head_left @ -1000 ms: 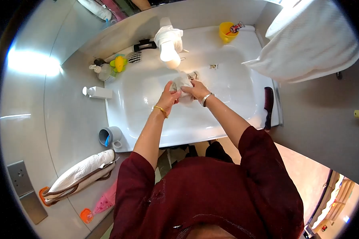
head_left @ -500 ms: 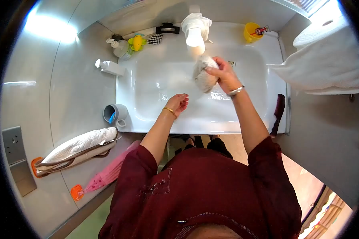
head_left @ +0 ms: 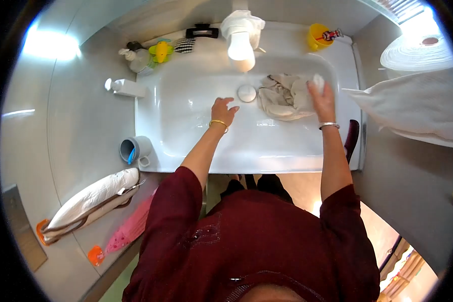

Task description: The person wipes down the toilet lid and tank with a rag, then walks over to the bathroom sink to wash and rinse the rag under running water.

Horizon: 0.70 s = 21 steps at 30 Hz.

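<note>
A wet white cloth with dark markings (head_left: 282, 103) lies partly spread in the right half of the white sink (head_left: 186, 146). At its right edge is my right hand (head_left: 323, 103), slightly blurred, with a white bit of it between thumb and fingers. My left hand (head_left: 223, 111) is empty, its fingers apart, over the middle of the basin. Just beyond its fingertips sits the round drain plug (head_left: 246, 92), left of the cloth and not covered by it. The white-wrapped faucet (head_left: 240, 43) hangs over the basin behind the plug.
Along the back rim are a black clip (head_left: 202, 31), a yellow toy (head_left: 161, 51) and a yellow cup (head_left: 319, 38). Pump bottles (head_left: 128, 88) and a grey mug (head_left: 136, 148) stand left. A comb (head_left: 352, 138) and hanging towel (head_left: 412, 103) are right.
The bunched cloth has gone from between both hands, then my right hand alone, down into the basin's right side, where it is opened out. My right hand has moved right; the plug is now uncovered.
</note>
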### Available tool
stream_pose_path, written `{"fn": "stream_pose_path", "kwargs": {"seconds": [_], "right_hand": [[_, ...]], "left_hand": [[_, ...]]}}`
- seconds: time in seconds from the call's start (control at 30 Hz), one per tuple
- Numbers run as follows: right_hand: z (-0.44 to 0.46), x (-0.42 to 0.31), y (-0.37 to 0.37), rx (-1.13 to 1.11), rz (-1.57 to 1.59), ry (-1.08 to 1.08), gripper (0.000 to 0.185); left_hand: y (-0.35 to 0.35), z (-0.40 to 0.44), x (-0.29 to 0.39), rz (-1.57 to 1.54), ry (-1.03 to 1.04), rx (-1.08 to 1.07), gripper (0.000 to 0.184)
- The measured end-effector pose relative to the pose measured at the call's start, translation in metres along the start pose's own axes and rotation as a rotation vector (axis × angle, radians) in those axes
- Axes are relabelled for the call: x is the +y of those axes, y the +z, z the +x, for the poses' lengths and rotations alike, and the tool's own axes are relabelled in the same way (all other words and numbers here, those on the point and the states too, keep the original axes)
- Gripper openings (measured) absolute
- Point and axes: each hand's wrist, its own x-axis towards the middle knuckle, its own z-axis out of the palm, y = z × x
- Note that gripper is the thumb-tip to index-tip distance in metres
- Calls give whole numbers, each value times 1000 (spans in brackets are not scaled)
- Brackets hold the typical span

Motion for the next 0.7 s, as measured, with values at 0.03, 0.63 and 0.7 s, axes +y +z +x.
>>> {"fn": "stream_pose_path", "kwargs": {"seconds": [0.03, 0.63, 0.7], "right_hand": [[1, 26, 12, 68, -333, -78, 50], [-9, -4, -20, 47, 119, -128, 27], [-14, 13, -11, 3, 98, -58, 27]], "left_hand": [[6, 8, 7, 62, 55, 29, 49], [62, 69, 28, 552, 268, 11, 49], [63, 69, 17, 460, 403, 20, 56]]}}
